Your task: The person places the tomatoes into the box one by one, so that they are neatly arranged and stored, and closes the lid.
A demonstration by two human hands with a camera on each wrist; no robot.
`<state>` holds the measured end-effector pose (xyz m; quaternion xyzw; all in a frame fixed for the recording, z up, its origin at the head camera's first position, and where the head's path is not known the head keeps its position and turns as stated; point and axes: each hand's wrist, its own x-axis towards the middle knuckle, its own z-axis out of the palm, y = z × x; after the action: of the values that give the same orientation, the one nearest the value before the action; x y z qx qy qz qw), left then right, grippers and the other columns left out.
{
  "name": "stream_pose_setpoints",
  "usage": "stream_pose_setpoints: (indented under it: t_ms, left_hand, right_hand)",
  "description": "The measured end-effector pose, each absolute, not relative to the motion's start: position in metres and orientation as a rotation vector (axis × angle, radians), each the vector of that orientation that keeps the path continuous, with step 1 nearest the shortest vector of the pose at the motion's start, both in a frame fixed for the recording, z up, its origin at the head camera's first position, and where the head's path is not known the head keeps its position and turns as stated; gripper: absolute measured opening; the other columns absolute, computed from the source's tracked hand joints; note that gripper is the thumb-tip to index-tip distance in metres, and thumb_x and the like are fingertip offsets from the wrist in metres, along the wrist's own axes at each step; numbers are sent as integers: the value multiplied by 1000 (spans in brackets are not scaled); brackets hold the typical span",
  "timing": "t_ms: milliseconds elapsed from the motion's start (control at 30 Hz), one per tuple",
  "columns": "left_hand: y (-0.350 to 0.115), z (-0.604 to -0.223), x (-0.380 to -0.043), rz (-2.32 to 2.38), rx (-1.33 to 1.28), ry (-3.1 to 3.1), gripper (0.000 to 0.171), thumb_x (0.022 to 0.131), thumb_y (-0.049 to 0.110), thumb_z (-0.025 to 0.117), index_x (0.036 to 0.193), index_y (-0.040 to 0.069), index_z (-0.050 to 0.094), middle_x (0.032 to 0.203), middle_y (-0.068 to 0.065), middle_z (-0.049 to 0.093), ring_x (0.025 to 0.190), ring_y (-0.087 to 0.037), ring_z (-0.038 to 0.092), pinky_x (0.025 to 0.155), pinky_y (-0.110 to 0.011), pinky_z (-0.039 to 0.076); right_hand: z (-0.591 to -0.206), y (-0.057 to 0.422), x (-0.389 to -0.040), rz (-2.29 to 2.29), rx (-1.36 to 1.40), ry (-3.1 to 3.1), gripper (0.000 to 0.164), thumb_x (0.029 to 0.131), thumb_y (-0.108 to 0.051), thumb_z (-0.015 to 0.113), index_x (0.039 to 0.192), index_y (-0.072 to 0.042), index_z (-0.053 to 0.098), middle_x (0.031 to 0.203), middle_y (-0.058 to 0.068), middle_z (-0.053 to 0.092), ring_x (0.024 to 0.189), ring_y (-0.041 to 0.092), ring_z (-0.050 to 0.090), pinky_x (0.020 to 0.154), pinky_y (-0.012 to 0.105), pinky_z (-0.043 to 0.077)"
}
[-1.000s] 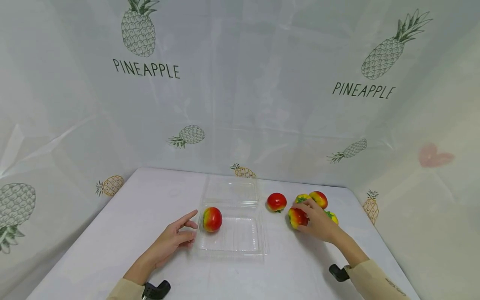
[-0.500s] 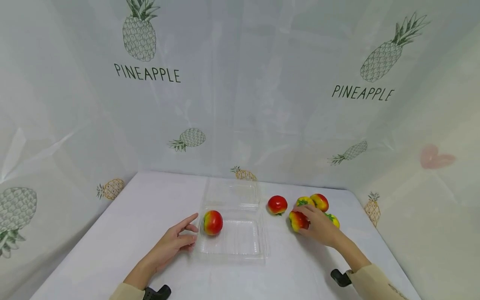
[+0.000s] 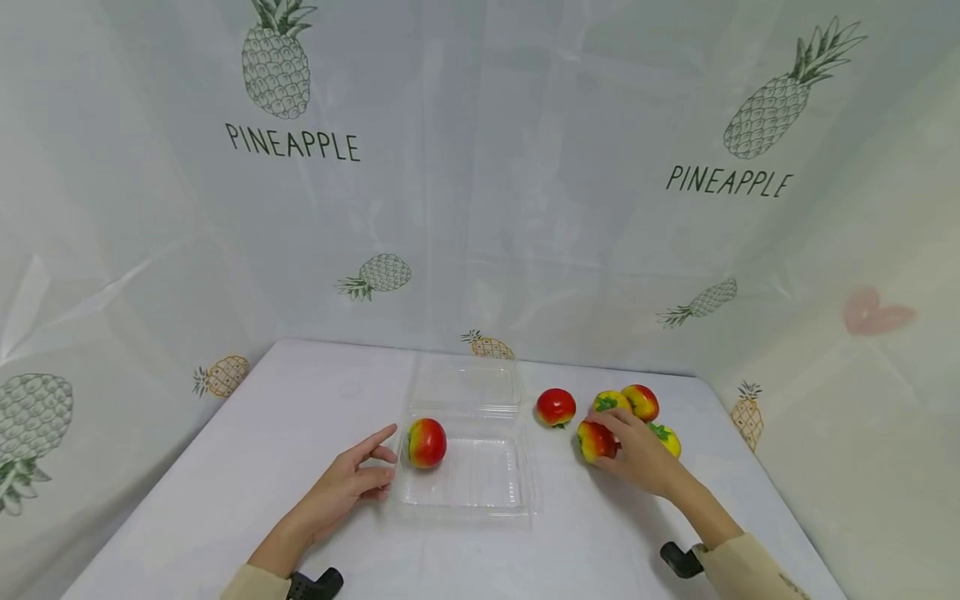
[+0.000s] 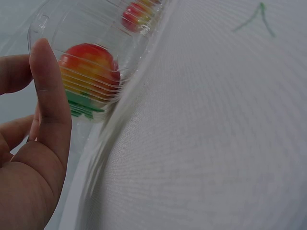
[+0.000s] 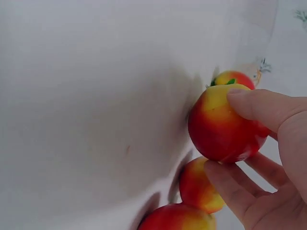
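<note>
A clear plastic clamshell box (image 3: pixel 457 510) lies unfolded on the table, its lid (image 3: pixel 465 385) laid back on the far side. One red-and-yellow persimmon (image 3: pixel 427 443) sits in the left part of its base; its green calyx shows through the wall in the left wrist view. My left hand (image 3: pixel 347 487) is at the box's left edge, index finger extended, thumb (image 4: pixel 50 96) right at the plastic wall. To the right, my right hand (image 3: pixel 637 450) grips another persimmon (image 5: pixel 225 124) between thumb and fingers, its yellow side upward under the thumb.
Around the right hand are several more persimmons: a red one (image 3: pixel 556 407) right of the box, one with its green calyx up (image 3: pixel 611 401), a red-yellow one (image 3: pixel 641 402) behind, and one (image 3: pixel 667 440) partly hidden by the hand. A pineapple-print curtain (image 3: pixel 480 208) stands behind the table.
</note>
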<state>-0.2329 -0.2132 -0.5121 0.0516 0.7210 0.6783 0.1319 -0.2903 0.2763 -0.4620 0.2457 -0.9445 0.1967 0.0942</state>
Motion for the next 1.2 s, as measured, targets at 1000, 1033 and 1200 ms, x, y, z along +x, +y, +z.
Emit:
stream_pose_setpoints:
  t_ms: [1000,1033,1200]
  left_hand:
    - [-216,-509,-230,1973,164,2090,74,104,14,67,168,12,31,132,-19,48,88,-19,62,81,-28,62]
    - [-216,-509,-230,1970,167,2092,74,104,14,67,168,11,31,132,-19,48,88,-19,62,81,-27,62]
    - [-214,-510,-232,1973,156,2092,73,103,15,68,167,12,32,132,-18,49,88,-19,62,81,-28,62]
  right_hand:
    - [-426,157,-281,964,747,-2724,63,88,-20,89,145,-21,63,139,2,62,118,21,63,95,38,62]
    - [-427,153,-281,989,753,-2729,62,89,-20,88,145,-21,63,139,1,63,117,19,63,94,37,62]
    - [-435,137,-282,1090,770,-2734,61,89,-18,88,144,-21,63,135,0,63,109,15,61,89,32,62]
